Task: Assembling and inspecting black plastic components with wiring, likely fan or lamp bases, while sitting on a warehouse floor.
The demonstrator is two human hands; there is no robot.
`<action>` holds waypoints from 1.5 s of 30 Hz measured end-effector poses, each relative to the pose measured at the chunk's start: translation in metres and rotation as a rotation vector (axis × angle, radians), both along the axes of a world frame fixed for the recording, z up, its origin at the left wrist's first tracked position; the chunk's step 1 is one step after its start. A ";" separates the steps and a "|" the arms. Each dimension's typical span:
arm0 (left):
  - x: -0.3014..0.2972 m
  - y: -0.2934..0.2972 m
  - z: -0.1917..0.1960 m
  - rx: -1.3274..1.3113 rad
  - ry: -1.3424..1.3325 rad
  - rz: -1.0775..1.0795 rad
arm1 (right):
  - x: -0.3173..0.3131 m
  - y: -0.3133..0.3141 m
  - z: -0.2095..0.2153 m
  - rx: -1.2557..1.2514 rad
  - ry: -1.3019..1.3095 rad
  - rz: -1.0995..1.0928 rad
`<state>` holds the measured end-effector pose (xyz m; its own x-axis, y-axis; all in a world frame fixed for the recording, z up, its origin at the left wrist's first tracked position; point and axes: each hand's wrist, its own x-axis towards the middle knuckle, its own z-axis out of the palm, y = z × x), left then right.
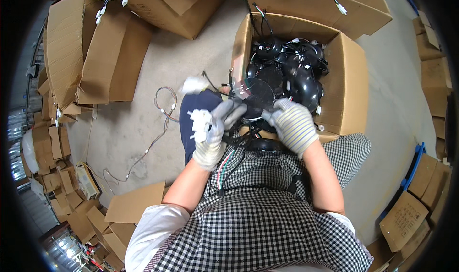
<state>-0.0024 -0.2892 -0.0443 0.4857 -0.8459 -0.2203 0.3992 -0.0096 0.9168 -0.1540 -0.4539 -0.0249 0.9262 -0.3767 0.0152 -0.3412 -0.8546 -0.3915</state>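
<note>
Holding round black motor [258, 97] over lap, just before open box [351, 81]; right hand [292, 124] gripping its right edge; left hand [213, 131] fingers closed on white plug [198, 121], left of motor; wires trailing down between.

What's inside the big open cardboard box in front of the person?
The cardboard box holds round shiny black parts piled together, with black wires and small white plugs. Whatever lies under the pile, and the box's bottom, is covered.
</note>
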 end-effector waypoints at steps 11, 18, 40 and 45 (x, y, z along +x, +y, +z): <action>-0.012 -0.031 0.025 -0.179 0.167 0.123 | -0.018 0.038 -0.006 -0.026 0.300 0.149; -0.002 0.015 -0.001 0.034 -0.179 -0.066 | -0.069 0.049 0.016 1.044 -0.388 -0.238; -0.014 0.019 -0.008 0.163 -0.983 -1.234 | -0.059 0.074 -0.023 0.539 0.392 0.362; -0.016 0.017 -0.005 0.229 -1.014 -1.252 | -0.071 0.080 -0.031 0.601 0.290 0.267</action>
<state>-0.0182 -0.2727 -0.0491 -0.4264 -0.7980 -0.4259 -0.6960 -0.0114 0.7180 -0.2251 -0.3742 -0.0555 0.9230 -0.0028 -0.3848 -0.3126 -0.5884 -0.7457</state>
